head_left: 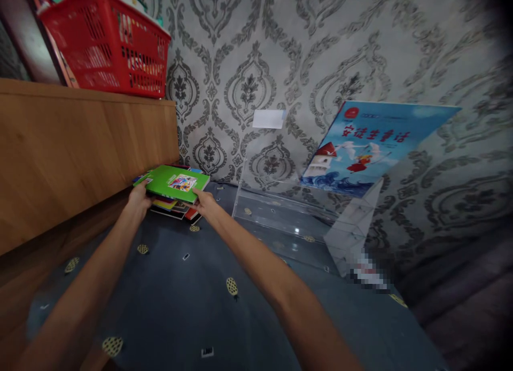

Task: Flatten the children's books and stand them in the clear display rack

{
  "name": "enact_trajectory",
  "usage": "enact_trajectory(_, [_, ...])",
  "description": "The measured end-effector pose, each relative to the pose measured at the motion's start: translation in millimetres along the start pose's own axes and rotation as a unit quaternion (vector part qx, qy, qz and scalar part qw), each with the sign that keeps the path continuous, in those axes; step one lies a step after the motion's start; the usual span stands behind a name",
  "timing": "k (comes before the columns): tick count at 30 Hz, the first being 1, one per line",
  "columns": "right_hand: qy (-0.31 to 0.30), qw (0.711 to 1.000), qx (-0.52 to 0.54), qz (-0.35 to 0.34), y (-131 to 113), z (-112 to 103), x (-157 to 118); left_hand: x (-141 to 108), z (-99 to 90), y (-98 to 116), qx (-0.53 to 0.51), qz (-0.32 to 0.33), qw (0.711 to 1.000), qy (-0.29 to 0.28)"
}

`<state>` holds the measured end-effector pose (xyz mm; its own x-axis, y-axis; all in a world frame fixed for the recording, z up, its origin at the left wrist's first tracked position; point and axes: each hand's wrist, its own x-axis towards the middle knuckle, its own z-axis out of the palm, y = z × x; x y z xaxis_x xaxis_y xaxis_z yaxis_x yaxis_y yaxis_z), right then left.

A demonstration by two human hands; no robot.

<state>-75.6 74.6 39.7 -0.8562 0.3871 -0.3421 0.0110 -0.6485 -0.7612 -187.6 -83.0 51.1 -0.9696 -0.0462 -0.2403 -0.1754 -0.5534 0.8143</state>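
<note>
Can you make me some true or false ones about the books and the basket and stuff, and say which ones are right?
1. The left hand and right hand both hold the green book. True.
2. The red basket sits on the floor. False: it sits on the wooden cabinet.
3. The green book is underneath the other books. False: it is on top of them.
4. The blue book has a building with a red roof on its cover. True.
5. The wall is plain. False: it has swirly patterns.
</note>
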Motion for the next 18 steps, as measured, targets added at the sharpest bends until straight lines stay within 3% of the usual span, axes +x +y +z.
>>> enact_trajectory(9, [-0.017, 1.0, -0.009, -0.023, 26, -9, -38, -16, -25.4, -5, 0.069, 0.041, 0.997, 0.02])
enact_trajectory(18, [-0.043, 0.997, -0.048, -0.042, 64, -62, -112, -62, -90.3, -9, 0.118, 0.034, 0.992, -0.035])
